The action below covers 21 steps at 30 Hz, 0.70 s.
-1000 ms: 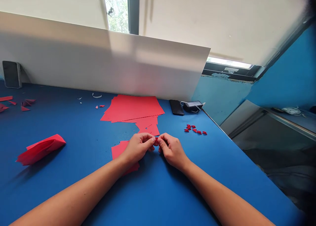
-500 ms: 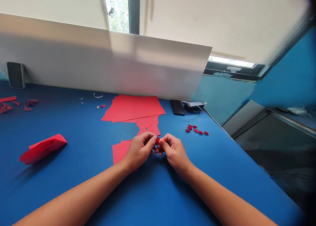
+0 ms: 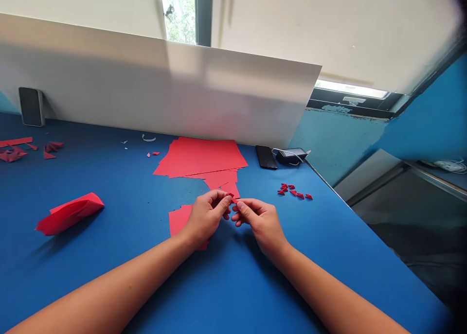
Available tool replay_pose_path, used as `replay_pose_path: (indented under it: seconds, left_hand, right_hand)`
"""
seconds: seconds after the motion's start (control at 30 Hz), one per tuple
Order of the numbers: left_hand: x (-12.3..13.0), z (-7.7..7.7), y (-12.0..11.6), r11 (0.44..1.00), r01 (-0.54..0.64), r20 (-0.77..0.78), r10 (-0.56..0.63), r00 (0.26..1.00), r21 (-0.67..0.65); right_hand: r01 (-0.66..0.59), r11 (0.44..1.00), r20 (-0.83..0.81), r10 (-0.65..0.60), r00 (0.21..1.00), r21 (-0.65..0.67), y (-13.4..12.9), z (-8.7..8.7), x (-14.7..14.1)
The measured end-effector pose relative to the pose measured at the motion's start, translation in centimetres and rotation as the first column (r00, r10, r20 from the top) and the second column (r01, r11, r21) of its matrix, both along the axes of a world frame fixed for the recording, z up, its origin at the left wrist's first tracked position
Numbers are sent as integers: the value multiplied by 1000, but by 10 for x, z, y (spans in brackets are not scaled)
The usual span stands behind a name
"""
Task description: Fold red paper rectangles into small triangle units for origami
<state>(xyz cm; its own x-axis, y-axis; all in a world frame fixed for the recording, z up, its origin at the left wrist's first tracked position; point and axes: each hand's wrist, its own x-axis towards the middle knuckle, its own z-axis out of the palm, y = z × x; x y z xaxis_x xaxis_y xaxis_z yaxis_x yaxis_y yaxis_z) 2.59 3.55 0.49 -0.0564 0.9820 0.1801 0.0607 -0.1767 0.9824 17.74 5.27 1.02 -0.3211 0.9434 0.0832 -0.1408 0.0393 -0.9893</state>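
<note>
A small folded piece of red paper (image 3: 232, 197) is pinched at the fingertips of my left hand (image 3: 207, 216) and my right hand (image 3: 260, 223). The two hands are close together above the blue table, and the fingers hide most of the piece. A loose red paper scrap (image 3: 178, 221) lies partly under my left hand. Just beyond the fingertips, a cut stack of red paper sheets (image 3: 200, 158) spreads toward the back.
Several tiny folded red triangles (image 3: 292, 191) lie to the right on the blue table (image 3: 109, 275). A folded red sheet (image 3: 69, 213) and red scraps (image 3: 47, 149) lie left. Black phone (image 3: 266, 157), power bank (image 3: 291, 155), white panel (image 3: 146, 91) stand behind.
My fingertips have shifted on the small red piece, which now shows more clearly between them. The whole scene has slid slightly right in view.
</note>
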Motion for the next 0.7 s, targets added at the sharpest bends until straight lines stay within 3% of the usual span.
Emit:
replay_pose_path:
  seconds: [0.17,0.4,0.57,0.7]
  left_hand:
    - [2,4,-1,996,56,87,-50,995,-66]
    - [1,11,-3,986,110,93,-99,991,-122]
    - [-7,11,-1,954,233,171,-202,964,-189]
    - [-10,14,-1,927,281,123,-258,958,-248]
  right_hand:
    - [22,999,43,-21,999,-25,2,-2,1]
    - [-1,1000,59,2,998,-19,1,-1,1]
    - [-51,998,81,47,996,40,4,2,5]
    - [-91,986,161,68,985,138,4,8,7]
